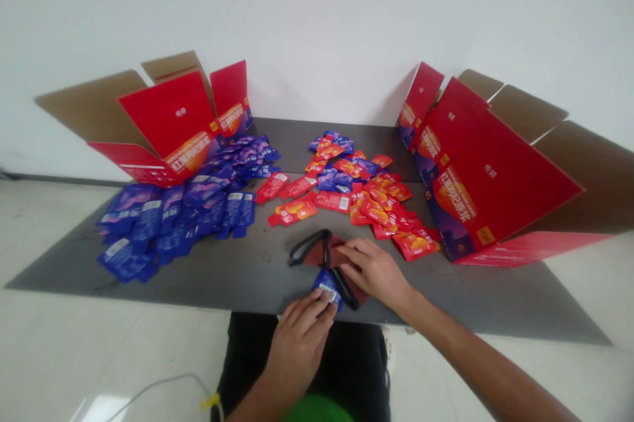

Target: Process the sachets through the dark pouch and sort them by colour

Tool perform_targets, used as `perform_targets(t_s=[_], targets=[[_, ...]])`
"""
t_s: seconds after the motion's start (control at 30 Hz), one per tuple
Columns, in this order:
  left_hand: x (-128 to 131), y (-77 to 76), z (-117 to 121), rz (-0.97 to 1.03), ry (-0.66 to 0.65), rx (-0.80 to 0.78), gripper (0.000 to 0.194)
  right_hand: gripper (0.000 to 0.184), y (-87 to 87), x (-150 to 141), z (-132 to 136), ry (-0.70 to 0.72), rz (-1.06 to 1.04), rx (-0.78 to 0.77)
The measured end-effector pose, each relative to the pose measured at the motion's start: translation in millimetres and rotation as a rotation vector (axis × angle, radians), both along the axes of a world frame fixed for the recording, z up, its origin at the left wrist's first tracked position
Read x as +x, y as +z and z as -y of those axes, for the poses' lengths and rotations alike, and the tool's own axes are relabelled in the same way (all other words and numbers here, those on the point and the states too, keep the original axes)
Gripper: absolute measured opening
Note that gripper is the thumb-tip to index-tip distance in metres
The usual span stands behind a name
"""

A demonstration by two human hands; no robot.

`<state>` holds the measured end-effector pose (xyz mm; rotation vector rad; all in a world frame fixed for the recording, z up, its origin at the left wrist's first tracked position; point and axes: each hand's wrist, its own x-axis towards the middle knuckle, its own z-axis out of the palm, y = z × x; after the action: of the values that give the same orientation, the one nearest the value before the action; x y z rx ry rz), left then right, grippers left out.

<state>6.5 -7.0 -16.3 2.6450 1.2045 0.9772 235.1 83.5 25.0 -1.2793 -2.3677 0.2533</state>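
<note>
At the front edge of the table, my left hand (302, 336) has its fingers closed on a small blue sachet (328, 284) with a white label. Just above and right of it, my right hand (371, 270) pinches a dark red, black-edged item (313, 254) that looks like a small soft pouch. One black edge stands up in a loop on the left, and another black strip (348, 288) runs down beside the blue sachet. My right fingers and palm cover part of the red fabric.
Blue sachets (168, 220) are heaped on the left of the grey table (267, 283). Red and orange sachets (376, 204) lie at centre right, mixed with some blue ones behind. Open red cartons stand on the left (168, 111) and right (495, 177), flaps raised.
</note>
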Motion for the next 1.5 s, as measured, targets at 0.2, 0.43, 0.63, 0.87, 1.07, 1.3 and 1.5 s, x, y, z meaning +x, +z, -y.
perform_targets(t_s=[0.2,0.43,0.63,0.87,1.07,1.3,1.5], targets=[[0.9,-0.1,-0.6,-0.005,-0.002,0.027,0.033,0.029,21.8,4.5,-6.2,-0.065,0.045,0.107],[0.5,0.6,1.3,-0.023,0.017,0.001,0.031,0.030,2.0,-9.8,15.6,0.055,-0.002,-0.029],[0.3,0.7,-0.9,-0.015,-0.005,0.046,0.034,0.028,19.2,7.5,-14.8,-0.076,0.077,0.086],[1.0,1.5,2.5,-0.021,0.042,-0.020,0.029,0.031,6.6,-18.5,26.2,0.107,0.011,-0.035],[1.0,3.7,-1.4,-0.034,0.010,0.046,0.034,0.025,20.0,9.7,-24.0,-0.096,0.123,0.075],[2.9,1.5,3.5,-0.008,0.072,-0.030,0.030,0.032,16.5,-19.8,38.3,0.118,-0.011,-0.016],[1.0,7.5,-0.6,-0.051,0.010,0.069,0.033,0.024,8.6,9.7,-16.8,-0.142,0.063,0.044]])
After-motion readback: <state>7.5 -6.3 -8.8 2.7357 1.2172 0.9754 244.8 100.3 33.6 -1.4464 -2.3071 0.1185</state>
